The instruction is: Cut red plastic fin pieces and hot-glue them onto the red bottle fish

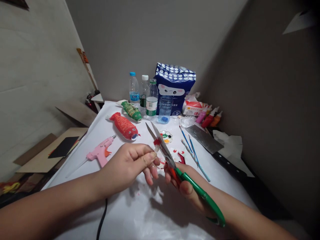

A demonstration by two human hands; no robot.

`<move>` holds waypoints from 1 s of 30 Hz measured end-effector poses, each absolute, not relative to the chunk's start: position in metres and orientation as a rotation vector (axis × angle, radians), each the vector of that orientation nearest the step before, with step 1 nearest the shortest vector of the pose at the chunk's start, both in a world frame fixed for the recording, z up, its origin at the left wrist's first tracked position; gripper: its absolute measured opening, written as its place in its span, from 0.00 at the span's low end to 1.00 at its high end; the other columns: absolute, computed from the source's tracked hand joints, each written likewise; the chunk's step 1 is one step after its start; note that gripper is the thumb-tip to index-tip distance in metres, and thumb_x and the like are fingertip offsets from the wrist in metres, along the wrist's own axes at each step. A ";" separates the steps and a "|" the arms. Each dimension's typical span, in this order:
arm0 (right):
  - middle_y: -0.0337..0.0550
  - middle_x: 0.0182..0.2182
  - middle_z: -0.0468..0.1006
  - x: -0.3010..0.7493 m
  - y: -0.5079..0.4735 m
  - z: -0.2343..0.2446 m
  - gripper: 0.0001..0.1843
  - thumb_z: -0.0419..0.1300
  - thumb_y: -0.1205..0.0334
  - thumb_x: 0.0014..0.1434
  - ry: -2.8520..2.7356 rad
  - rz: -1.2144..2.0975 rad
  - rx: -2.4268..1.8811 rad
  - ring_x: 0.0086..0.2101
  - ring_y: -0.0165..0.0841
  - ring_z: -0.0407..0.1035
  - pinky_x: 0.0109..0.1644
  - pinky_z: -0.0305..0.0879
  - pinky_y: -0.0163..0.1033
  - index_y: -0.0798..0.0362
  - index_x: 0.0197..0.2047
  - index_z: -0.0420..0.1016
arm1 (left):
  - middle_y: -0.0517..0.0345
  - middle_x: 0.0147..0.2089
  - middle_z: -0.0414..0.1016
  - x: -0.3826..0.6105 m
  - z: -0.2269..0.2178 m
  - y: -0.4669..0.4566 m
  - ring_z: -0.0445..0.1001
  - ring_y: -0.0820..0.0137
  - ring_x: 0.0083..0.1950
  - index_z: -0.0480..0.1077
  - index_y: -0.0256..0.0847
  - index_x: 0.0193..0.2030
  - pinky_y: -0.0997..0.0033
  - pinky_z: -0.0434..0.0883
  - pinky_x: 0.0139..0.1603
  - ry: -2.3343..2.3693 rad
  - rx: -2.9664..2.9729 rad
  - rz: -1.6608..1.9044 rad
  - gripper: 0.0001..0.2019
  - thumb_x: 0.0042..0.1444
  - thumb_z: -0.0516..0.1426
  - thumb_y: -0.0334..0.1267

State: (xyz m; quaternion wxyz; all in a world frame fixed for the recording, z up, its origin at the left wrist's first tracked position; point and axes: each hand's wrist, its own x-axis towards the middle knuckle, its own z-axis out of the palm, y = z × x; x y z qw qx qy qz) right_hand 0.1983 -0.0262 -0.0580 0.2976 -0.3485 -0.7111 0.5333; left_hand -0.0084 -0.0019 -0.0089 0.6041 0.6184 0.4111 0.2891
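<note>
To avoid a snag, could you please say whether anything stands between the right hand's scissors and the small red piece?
Nothing visible does: the left hand holds the small red piece at the open blades of the scissors in the right hand.

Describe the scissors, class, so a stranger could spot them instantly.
Start at the white-covered table and find the right hand above it. That hand holds the scissors, their two metal blades parted. Unlike the cleaver lying farther right, they have a largely green handle.
</note>
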 end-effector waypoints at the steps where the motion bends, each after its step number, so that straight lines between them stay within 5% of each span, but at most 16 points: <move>1: 0.36 0.24 0.59 0.198 -0.027 -0.055 0.41 0.42 0.20 0.49 -1.893 1.419 -0.931 0.24 0.27 0.49 0.25 0.51 0.33 0.54 0.32 0.63 | 0.58 0.25 0.78 -0.009 -0.007 -0.002 0.75 0.76 0.21 0.71 0.36 0.31 0.79 0.66 0.23 0.954 1.437 0.663 0.12 0.61 0.54 0.41; 14: 0.35 0.22 0.57 0.213 -0.019 -0.040 0.39 0.45 0.21 0.49 -1.997 1.534 -0.965 0.23 0.26 0.48 0.24 0.51 0.32 0.54 0.29 0.62 | 0.59 0.23 0.78 -0.021 0.004 0.003 0.69 0.79 0.17 0.71 0.37 0.27 0.80 0.65 0.21 0.927 1.506 0.566 0.12 0.59 0.56 0.40; 21: 0.35 0.19 0.60 0.195 -0.030 -0.056 0.41 0.38 0.19 0.48 -1.779 1.497 -0.891 0.19 0.27 0.54 0.21 0.53 0.34 0.53 0.29 0.63 | 0.58 0.26 0.79 -0.015 -0.005 0.008 0.74 0.75 0.28 0.77 0.37 0.33 0.78 0.70 0.31 0.806 1.312 0.624 0.08 0.51 0.63 0.40; 25: 0.36 0.20 0.60 0.187 -0.035 -0.068 0.41 0.37 0.22 0.52 -1.726 1.390 -0.926 0.19 0.29 0.56 0.22 0.55 0.35 0.53 0.33 0.64 | 0.57 0.31 0.80 -0.008 -0.005 0.008 0.75 0.73 0.33 0.78 0.40 0.39 0.79 0.63 0.27 0.895 1.322 0.713 0.10 0.54 0.61 0.42; 30: 0.38 0.22 0.62 0.186 -0.034 -0.066 0.37 0.39 0.24 0.55 -1.736 1.358 -0.885 0.21 0.29 0.56 0.23 0.55 0.35 0.53 0.31 0.62 | 0.56 0.36 0.81 -0.007 0.000 0.005 0.73 0.73 0.36 0.79 0.41 0.35 0.78 0.63 0.29 0.990 1.349 0.753 0.09 0.55 0.61 0.42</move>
